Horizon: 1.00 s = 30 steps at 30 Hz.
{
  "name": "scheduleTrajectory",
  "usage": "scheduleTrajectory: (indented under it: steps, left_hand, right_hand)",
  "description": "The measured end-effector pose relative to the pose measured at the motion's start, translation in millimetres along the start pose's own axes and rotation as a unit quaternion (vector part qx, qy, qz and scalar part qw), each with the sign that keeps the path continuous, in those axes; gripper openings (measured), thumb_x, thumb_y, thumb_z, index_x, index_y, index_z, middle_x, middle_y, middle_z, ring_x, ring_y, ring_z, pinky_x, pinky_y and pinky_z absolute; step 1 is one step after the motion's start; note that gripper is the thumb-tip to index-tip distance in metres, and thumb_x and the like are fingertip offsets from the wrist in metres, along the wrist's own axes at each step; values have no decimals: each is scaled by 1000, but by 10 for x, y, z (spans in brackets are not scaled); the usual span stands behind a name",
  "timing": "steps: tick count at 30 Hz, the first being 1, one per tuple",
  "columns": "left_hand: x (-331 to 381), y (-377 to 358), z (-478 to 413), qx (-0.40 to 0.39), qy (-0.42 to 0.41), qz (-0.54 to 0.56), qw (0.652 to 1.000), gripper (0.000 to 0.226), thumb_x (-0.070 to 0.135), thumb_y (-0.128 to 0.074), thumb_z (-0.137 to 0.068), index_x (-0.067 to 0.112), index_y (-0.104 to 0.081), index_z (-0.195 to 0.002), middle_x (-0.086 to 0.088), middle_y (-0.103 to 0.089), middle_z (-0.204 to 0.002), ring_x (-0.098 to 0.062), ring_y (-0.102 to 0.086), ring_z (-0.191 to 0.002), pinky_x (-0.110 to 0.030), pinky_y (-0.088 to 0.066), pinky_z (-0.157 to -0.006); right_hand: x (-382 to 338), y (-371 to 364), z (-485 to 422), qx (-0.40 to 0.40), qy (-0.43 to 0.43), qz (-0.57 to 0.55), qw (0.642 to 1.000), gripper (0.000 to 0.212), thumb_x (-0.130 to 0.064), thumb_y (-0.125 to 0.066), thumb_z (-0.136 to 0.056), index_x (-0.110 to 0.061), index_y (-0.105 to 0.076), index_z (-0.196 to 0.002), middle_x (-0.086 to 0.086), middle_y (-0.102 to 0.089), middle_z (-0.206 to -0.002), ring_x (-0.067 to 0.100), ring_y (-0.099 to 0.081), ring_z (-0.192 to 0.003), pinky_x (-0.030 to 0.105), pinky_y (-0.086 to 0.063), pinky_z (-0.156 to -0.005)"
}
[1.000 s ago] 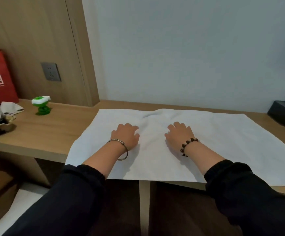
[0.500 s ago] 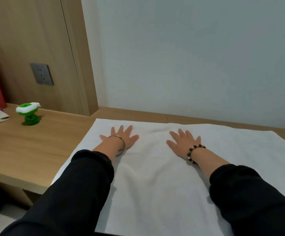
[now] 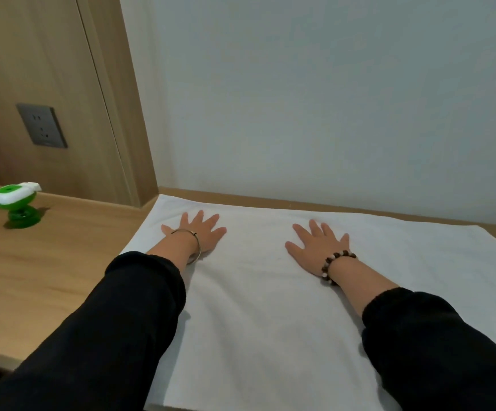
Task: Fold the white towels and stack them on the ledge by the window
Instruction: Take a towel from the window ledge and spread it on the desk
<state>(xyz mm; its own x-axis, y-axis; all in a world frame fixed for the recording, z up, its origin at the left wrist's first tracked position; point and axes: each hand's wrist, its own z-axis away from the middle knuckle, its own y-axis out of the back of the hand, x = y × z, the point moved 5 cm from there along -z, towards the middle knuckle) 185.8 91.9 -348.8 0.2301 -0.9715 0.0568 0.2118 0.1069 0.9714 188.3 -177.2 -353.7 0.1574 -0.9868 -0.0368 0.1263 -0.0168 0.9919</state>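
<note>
A white towel (image 3: 264,307) lies spread flat on the wooden ledge (image 3: 48,277), reaching back almost to the pale wall. My left hand (image 3: 200,232) rests palm down on the towel near its far left corner, fingers straight and spread. Palm down as well, my right hand (image 3: 319,244) presses the towel's far middle with spread fingers. Neither hand holds anything. Both forearms in black sleeves lie over the towel's near part.
A small green and white gadget (image 3: 15,203) stands on the ledge at the left. Behind it a wood wall panel carries a grey socket (image 3: 42,126). The pale wall closes the back of the ledge.
Both hands have slid away from me across the towel and moved apart, fingers going from curled to flat and spread. The crease near the far edge is gone. The view moved closer.
</note>
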Motion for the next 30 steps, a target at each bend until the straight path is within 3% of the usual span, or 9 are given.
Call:
scheduleTrajectory:
  steps: [4, 9, 11, 14, 15, 19, 25, 27, 30]
  left_hand:
    - [498, -1, 266, 18, -121, -79, 989, 53, 55, -14, -95, 38, -14, -146, 7, 1, -158, -26, 7, -145, -70, -4, -106]
    - [929, -301, 713, -7, -119, -13, 993, 58, 61, -14, -94, 45, 3, -147, 10, 12, -158, -22, 13, -145, -68, 2, -106]
    - [902, -312, 792, 6, -113, -24, 993, 57, 62, -11, -94, 46, 6, -146, 12, 15, -157, -21, 15, -145, -67, 3, -107]
    - [976, -230, 845, 6, -74, -29, 997, 57, 57, -14, -95, 41, 0, -148, 8, 11, -158, -25, 13, -145, -65, 3, -108]
    - [1068, -193, 862, 9, -66, -33, 997, 57, 54, -17, -95, 38, -4, -149, 6, 8, -159, -27, 12, -145, -64, 1, -108]
    - [1712, -240, 1012, 19, -129, 0, 991, 55, 48, -19, -97, 33, -10, -149, 3, 2, -159, -28, 9, -145, -62, -2, -109]
    - [2075, -479, 1046, 58, -162, -30, 985, 63, 60, -7, -92, 36, 6, -149, 5, 13, -158, -23, 14, -145, -60, 4, -110]
    - [2077, -487, 1017, 66, -173, -29, 982, 63, 61, -9, -91, 37, 4, -149, 5, 11, -158, -23, 12, -145, -60, 3, -110]
    - [2093, -502, 1004, 74, -180, -31, 980, 63, 61, -10, -90, 39, 2, -149, 7, 9, -159, -22, 11, -145, -59, 2, -111]
  right_hand:
    - [-17, 65, 65, -7, 42, -24, 999, 64, -59, -19, -95, -31, -6, -151, -1, 6, -160, 22, 5, -146, 55, 0, -114]
    - [98, -33, 360, -2, 118, -14, 993, 58, -53, -18, -98, -31, -6, -151, -4, 4, -160, 16, 3, -146, 49, 1, -115]
    - [419, -3, 410, 6, 75, -10, 997, 56, -50, -17, -99, -31, -8, -151, -5, 2, -160, 15, 1, -146, 50, 0, -114]
    - [1004, 115, 463, 10, -95, 6, 995, 57, -49, -15, -99, -26, -12, -151, 0, -3, -159, 22, -6, -146, 55, -7, -114]
    - [1062, 130, 481, 4, -105, 8, 994, 57, -49, -15, -99, -24, -14, -150, 2, -4, -159, 24, -7, -145, 55, -9, -114]
    - [836, 73, 575, 21, 35, 7, 999, 55, -45, -21, -100, -24, -13, -151, 2, 1, -160, 23, 0, -146, 52, -4, -114]
    - [1362, 22, 516, 5, 59, -20, 998, 52, -46, -19, -101, -32, -12, -150, -6, -2, -160, 13, -1, -146, 46, -3, -115]
    - [1709, 67, 427, 22, 13, -17, 1000, 52, -47, -19, -101, -33, -13, -150, -6, -3, -159, 13, -3, -146, 48, -3, -115]
    - [2220, 154, 326, 16, -127, -24, 991, 53, -46, -16, -100, -31, -12, -151, -5, -2, -160, 17, -5, -146, 54, -3, -114]
